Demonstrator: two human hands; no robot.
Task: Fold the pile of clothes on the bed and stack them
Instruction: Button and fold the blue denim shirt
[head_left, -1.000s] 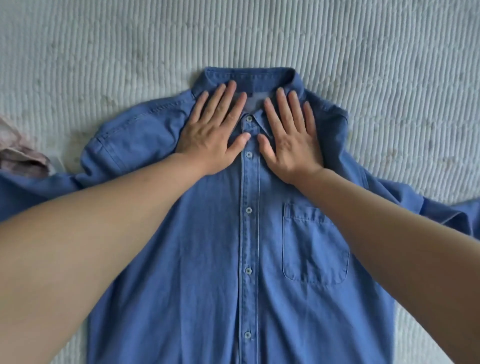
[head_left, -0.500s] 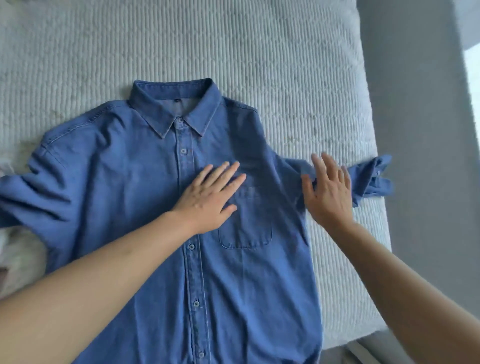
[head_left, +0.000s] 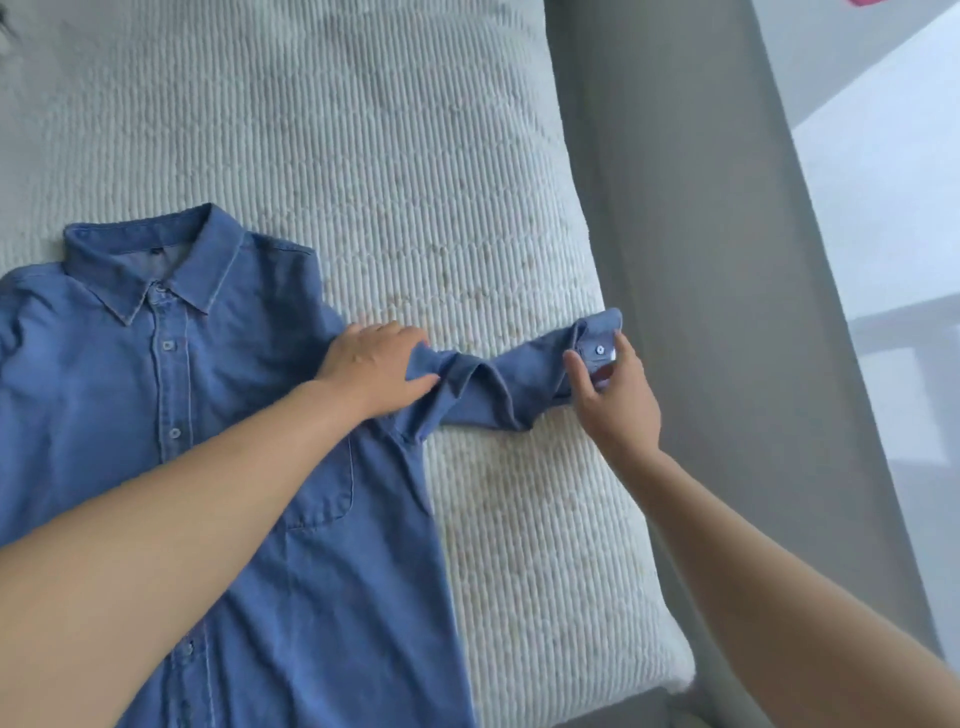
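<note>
A blue shirt (head_left: 156, 415) lies buttoned and face up on the white ribbed bedcover (head_left: 415, 182), collar toward the far side. The left hand (head_left: 371, 366) presses flat on the shoulder seam, fingers straight — holding nothing. The sleeve (head_left: 493, 384) runs rightward, rumpled, to the cuff (head_left: 597, 340) near the bed's edge — there the right hand (head_left: 615, 400) pinches it between thumb and fingers.

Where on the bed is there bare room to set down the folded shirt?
Bare bedspread lies beyond the collar and sleeve, and between the shirt hem side and the bed's right edge. Crowded around the sleeve, where left hand and right hand work.
</note>
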